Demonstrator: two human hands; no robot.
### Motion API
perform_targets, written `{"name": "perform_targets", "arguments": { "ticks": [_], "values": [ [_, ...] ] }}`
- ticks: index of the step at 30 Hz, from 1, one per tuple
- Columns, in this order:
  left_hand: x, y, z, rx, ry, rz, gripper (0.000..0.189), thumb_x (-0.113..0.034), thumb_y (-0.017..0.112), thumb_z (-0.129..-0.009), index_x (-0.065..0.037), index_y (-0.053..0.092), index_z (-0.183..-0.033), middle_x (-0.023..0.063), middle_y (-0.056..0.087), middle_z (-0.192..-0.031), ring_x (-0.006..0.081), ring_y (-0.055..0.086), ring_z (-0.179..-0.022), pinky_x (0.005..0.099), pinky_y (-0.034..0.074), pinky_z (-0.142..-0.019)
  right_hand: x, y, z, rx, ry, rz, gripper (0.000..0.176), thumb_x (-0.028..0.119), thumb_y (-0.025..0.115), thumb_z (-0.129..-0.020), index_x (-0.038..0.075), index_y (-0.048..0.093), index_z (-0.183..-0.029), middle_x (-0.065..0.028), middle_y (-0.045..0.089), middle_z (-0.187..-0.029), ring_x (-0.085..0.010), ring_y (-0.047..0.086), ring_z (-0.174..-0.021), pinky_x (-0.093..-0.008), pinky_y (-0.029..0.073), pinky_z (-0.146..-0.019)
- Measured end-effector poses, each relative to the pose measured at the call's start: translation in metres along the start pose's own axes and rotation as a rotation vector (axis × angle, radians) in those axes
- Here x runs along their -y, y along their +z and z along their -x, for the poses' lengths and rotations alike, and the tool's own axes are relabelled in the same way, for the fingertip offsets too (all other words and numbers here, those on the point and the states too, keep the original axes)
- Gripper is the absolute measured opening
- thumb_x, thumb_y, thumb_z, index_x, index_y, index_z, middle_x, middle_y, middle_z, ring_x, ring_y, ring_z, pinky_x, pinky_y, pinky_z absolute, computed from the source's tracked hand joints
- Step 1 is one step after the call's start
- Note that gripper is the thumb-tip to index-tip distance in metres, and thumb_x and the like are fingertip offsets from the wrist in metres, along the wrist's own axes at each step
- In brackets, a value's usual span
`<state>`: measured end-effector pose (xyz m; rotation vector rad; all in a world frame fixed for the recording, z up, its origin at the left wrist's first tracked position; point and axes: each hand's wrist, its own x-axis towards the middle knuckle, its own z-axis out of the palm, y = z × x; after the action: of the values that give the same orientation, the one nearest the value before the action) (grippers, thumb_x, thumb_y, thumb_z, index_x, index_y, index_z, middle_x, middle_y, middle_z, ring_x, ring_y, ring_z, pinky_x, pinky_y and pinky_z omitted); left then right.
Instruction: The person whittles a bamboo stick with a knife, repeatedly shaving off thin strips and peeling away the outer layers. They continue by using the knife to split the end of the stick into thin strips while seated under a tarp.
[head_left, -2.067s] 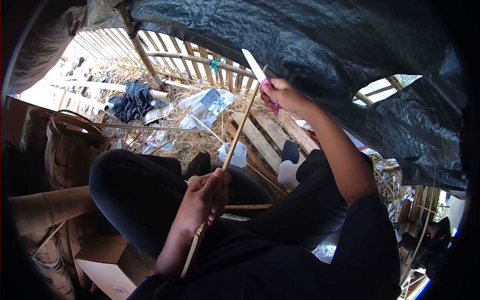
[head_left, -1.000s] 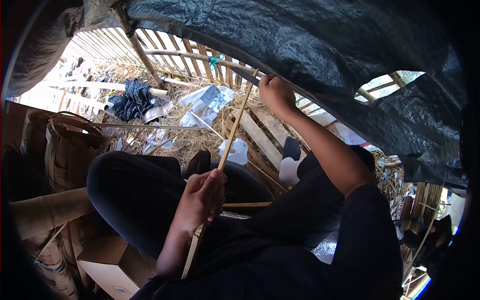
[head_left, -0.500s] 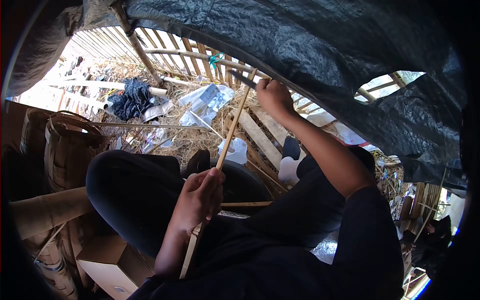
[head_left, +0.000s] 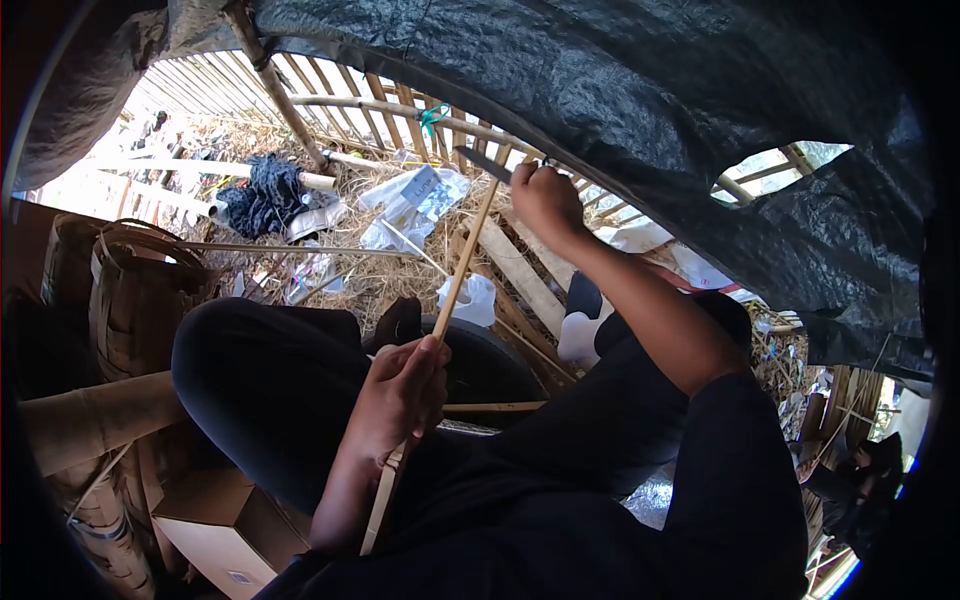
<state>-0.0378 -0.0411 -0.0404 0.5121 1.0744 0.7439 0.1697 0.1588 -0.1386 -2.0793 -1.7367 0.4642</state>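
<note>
While the stick point(head_left: 464, 270) is being clasped above the lap point(head_left: 540, 470) by the left hand point(head_left: 403, 385), seemingly for steadiness, the knife point(head_left: 481, 161) is being held across the stick's far end by the right hand point(head_left: 547, 202).

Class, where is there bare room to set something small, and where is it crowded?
Mostly bare: a straw patch between the thin rod and white bag; wooden slats between that bag and the white sock. Crowded: around the dark cloth, with a pole and plastic sheeting.
</note>
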Motion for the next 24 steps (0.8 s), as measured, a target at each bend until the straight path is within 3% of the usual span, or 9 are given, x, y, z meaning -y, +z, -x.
{"name": "perform_targets", "arguments": {
  "ticks": [3, 5, 7, 9, 14, 17, 21, 22, 24],
  "values": [
    [0.004, 0.001, 0.002, -0.012, -0.037, 0.047, 0.033, -0.034, 0.043, -0.104, -0.005, 0.051, -0.09, -0.0023, 0.038, -0.049, 0.006, 0.033, -0.033, 0.0213, 0.027, -0.033, -0.005, 0.003, 0.002, 0.054, -0.005, 0.025, 0.056, 0.034, 0.036, -0.092, -0.007, 0.063, -0.066, -0.0295, 0.062, -0.066, -0.0461, 0.065, -0.069, -0.0519, 0.054, -0.065],
    [0.004, 0.003, 0.001, -0.013, -0.046, 0.089, 0.033, -0.034, 0.044, -0.103, -0.005, 0.051, -0.09, -0.0028, 0.037, -0.049, 0.006, 0.032, -0.034, 0.0216, 0.026, -0.033, -0.006, -0.009, -0.012, 0.137, 0.072, -0.039, 0.056, 0.037, 0.035, -0.093, -0.003, 0.067, -0.07, -0.0276, 0.066, -0.073, -0.0463, 0.067, -0.075, -0.0518, 0.055, -0.072],
    [0.0, 0.005, 0.002, -0.017, -0.055, 0.111, 0.033, -0.036, 0.045, -0.103, -0.006, 0.051, -0.089, -0.0036, 0.036, -0.048, 0.0058, 0.031, -0.033, 0.0219, 0.025, -0.032, 0.003, 0.0, -0.004, 0.083, 0.098, -0.051, 0.056, 0.035, 0.035, -0.093, -0.005, 0.066, -0.068, -0.031, 0.064, -0.07, -0.0475, 0.067, -0.075, -0.0519, 0.055, -0.074],
    [0.001, 0.001, 0.003, -0.032, -0.062, 0.13, 0.033, -0.036, 0.045, -0.102, -0.007, 0.051, -0.088, -0.0038, 0.035, -0.048, 0.0055, 0.031, -0.034, 0.0218, 0.024, -0.032, 0.005, 0.005, 0.013, 0.102, -0.031, -0.034, 0.056, 0.034, 0.036, -0.093, -0.005, 0.067, -0.069, -0.0321, 0.063, -0.07, -0.0478, 0.066, -0.075, -0.0522, 0.055, -0.075],
    [-0.002, 0.002, 0.001, 0.037, -0.039, 0.196, 0.033, -0.037, 0.046, -0.102, -0.009, 0.05, -0.086, -0.0044, 0.035, -0.048, 0.005, 0.03, -0.034, 0.0213, 0.022, -0.031, 0.005, -0.002, -0.004, -0.018, 0.081, -0.057, 0.053, 0.032, 0.037, -0.094, -0.001, 0.065, -0.063, -0.0278, 0.063, -0.064, -0.0453, 0.067, -0.07, -0.0542, 0.055, -0.068],
    [0.001, 0.001, 0.003, -0.017, -0.058, 0.207, 0.033, -0.037, 0.045, -0.102, -0.01, 0.05, -0.085, -0.0048, 0.034, -0.048, 0.005, 0.028, -0.033, 0.0215, 0.021, -0.03, 0.018, -0.003, 0.021, 0.085, -0.088, -0.023, 0.052, 0.032, 0.038, -0.093, -0.003, 0.064, -0.063, -0.0279, 0.063, -0.065, -0.0446, 0.067, -0.069, -0.0541, 0.054, -0.069],
    [0.002, 0.008, 0.002, -0.017, -0.081, 0.185, 0.034, -0.037, 0.045, -0.102, -0.009, 0.05, -0.085, -0.0043, 0.035, -0.049, 0.0051, 0.03, -0.033, 0.0206, 0.023, -0.031, 0.006, -0.016, -0.009, 0.048, -0.009, 0.04, 0.054, 0.033, 0.036, -0.093, -0.002, 0.067, -0.067, -0.0266, 0.065, -0.069, -0.0452, 0.067, -0.07, -0.0516, 0.055, -0.068],
    [0.002, 0.009, 0.001, -0.018, -0.083, 0.184, 0.034, -0.037, 0.045, -0.103, -0.008, 0.05, -0.086, -0.0039, 0.036, -0.049, 0.0051, 0.031, -0.034, 0.0202, 0.024, -0.032, 0.011, -0.009, -0.002, -0.013, 0.006, -0.02, 0.055, 0.032, 0.036, -0.093, -0.005, 0.064, -0.064, -0.0289, 0.061, -0.064, -0.0463, 0.064, -0.063, -0.0531, 0.053, -0.062],
    [0.001, 0.003, 0.005, -0.033, -0.069, 0.097, 0.035, -0.036, 0.044, -0.103, -0.006, 0.051, -0.087, -0.0032, 0.038, -0.049, 0.0053, 0.033, -0.034, 0.0201, 0.026, -0.032, 0.009, -0.006, 0.011, 0.047, -0.055, 0.066, 0.054, 0.033, 0.036, -0.093, -0.003, 0.066, -0.067, -0.0278, 0.064, -0.067, -0.0458, 0.066, -0.068, -0.0526, 0.054, -0.067]
  ]
}}
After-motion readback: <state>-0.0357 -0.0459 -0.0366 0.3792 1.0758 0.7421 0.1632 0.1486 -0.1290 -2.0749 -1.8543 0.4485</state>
